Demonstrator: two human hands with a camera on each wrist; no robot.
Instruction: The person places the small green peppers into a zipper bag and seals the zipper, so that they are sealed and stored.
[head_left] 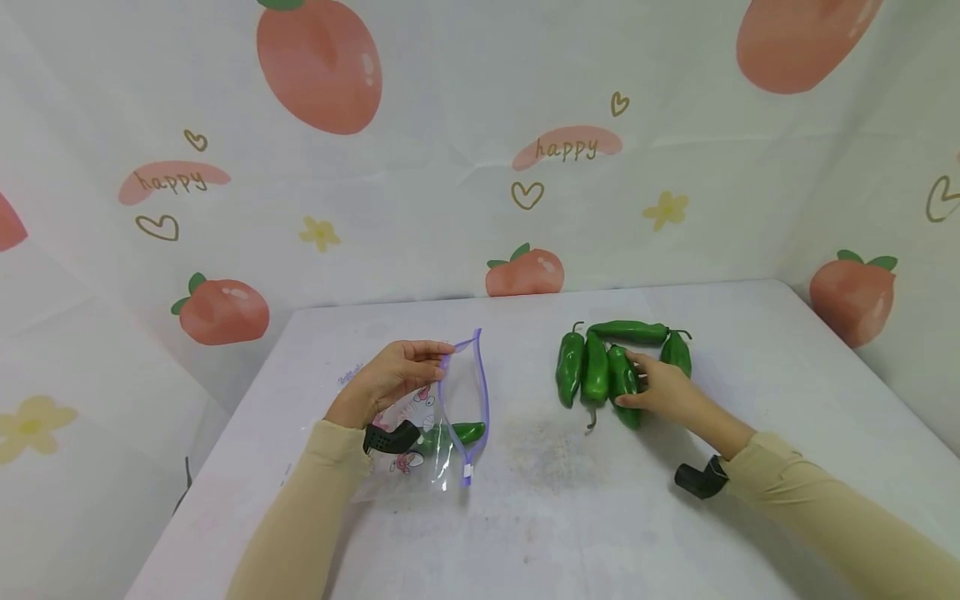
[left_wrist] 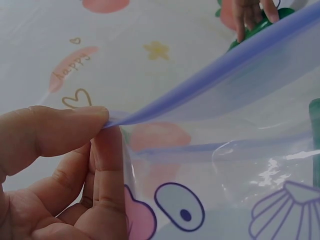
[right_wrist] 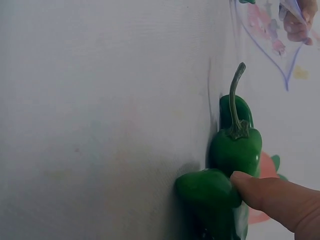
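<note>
Bag held open, pepper in the grip
Left hand point(head_left: 390, 375) pinches the purple zip rim of the clear printed plastic bag point(head_left: 438, 425), one green pepper inside; right hand point(head_left: 663, 390) closes fingers and thumb on a glossy green pepper point(head_left: 622, 385) in the cluster on the white table point(head_left: 750, 367).

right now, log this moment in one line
left hand: pinches zip bag rim | right hand: grips green pepper | bag: one pepper inside
</note>
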